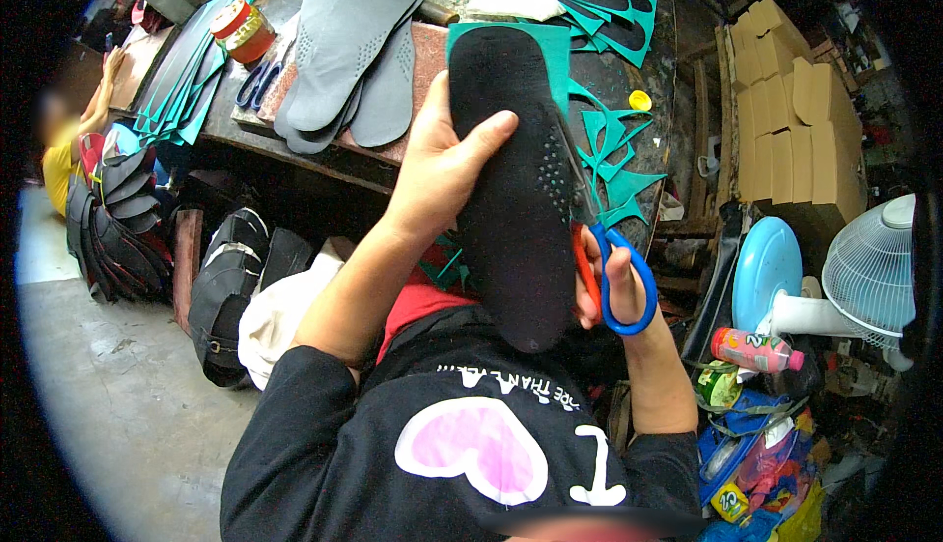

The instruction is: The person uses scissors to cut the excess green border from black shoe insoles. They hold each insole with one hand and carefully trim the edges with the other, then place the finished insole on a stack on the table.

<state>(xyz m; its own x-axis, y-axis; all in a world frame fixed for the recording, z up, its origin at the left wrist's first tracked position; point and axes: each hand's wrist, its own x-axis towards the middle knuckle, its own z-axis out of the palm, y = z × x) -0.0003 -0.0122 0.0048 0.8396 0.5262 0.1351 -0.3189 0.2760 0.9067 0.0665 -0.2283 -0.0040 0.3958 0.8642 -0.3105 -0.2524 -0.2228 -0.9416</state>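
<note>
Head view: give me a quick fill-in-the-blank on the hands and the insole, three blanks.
The left hand holds a ____ insole.
The right hand works scissors with ____ handles.
On the table, the stack of insoles is ____.

Missing words: black; blue; grey

Both forearms are rising from the lower edge toward the picture's middle.
The left hand (442, 164) is reaching up and forward, bare forearm extended, thumb stretching rightward, fingers curling out of sight in a closed grasp. The right hand (614, 282) is sitting lower and nearer the body, wrist bent, its fingers (621, 277) hooking closed in a grip.
</note>
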